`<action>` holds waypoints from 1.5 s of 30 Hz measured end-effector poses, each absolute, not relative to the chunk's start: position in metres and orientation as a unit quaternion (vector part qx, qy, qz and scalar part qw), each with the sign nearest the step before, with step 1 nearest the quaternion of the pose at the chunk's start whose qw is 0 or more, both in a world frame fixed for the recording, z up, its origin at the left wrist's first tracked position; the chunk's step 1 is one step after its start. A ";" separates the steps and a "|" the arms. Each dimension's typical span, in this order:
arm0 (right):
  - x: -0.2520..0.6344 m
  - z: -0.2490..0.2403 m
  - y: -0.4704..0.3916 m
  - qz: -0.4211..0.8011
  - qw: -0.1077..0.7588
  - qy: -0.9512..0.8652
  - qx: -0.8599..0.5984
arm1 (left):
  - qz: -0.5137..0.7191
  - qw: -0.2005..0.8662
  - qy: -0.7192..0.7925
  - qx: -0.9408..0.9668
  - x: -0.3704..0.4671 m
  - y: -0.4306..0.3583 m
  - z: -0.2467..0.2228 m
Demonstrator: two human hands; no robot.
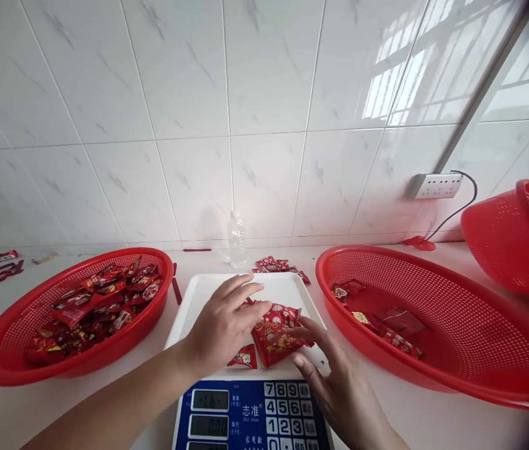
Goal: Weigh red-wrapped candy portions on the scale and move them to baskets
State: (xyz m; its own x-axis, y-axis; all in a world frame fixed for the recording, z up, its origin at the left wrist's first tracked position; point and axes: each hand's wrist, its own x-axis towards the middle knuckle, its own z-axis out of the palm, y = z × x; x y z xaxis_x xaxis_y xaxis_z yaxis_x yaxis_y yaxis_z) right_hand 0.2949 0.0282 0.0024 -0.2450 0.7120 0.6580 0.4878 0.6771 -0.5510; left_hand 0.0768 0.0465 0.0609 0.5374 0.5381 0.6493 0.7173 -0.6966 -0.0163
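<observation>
Open room lies above the scale [201,297], between 2 baskets [70,373] [433,290], before a bottle [237,242].

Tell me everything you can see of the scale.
The scale looks plastic: a white, round-cornered tray behind a blue panel with dark displays at left and a number keypad at right. It sits on the white counter, its near edge cut off by the frame. Red packets lie on the tray; the left hand and right hand reach over it.

The bottle [237,240] stands close before the wall [267,178]. Right of the bottle are a socket [436,186] and its cable [476,192].
</observation>
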 end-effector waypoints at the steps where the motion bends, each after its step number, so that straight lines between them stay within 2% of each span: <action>1: 0.295 0.002 0.025 0.177 0.502 -0.755 -0.383 | -0.336 0.188 -0.344 -0.857 0.080 0.041 0.062; 5: 0.294 0.003 0.018 0.377 0.563 -0.660 -0.325 | -0.377 0.288 -0.288 -0.832 0.091 0.024 0.063; 10: 0.285 0.013 0.018 0.530 0.587 -0.520 -0.323 | -0.376 0.298 -0.258 -0.839 0.099 0.023 0.052; 13: 0.280 0.015 0.020 0.545 0.602 -0.466 -0.352 | -0.404 0.194 -0.296 -0.844 0.100 0.024 0.051; 18: 0.281 0.004 0.029 0.490 0.636 -0.488 -0.344 | -0.412 -0.250 -0.374 -0.792 0.099 0.020 0.066; 21: 0.279 0.008 0.029 0.482 0.629 -0.513 -0.329 | -0.407 -0.398 -0.367 -0.736 0.098 0.014 0.074; 24: 0.273 0.023 0.024 0.505 0.603 -0.525 -0.324 | -0.448 -0.407 -0.375 -0.703 0.097 0.010 0.075; 28: 0.263 0.049 0.020 0.561 0.524 -0.564 -0.305 | -0.506 -0.348 -0.387 -0.688 0.091 0.004 0.071; 31: 0.256 0.064 0.020 0.559 0.471 -0.617 -0.292 | -0.555 -0.332 -0.382 -0.660 0.084 -0.003 0.070; 37: 0.245 0.086 0.014 0.521 0.408 -0.690 -0.293 | -0.585 -0.446 -0.389 -0.554 0.069 -0.014 0.081; 45: 0.236 0.107 0.017 0.480 0.340 -0.756 -0.286 | -0.615 -0.545 -0.327 -0.467 0.060 -0.012 0.095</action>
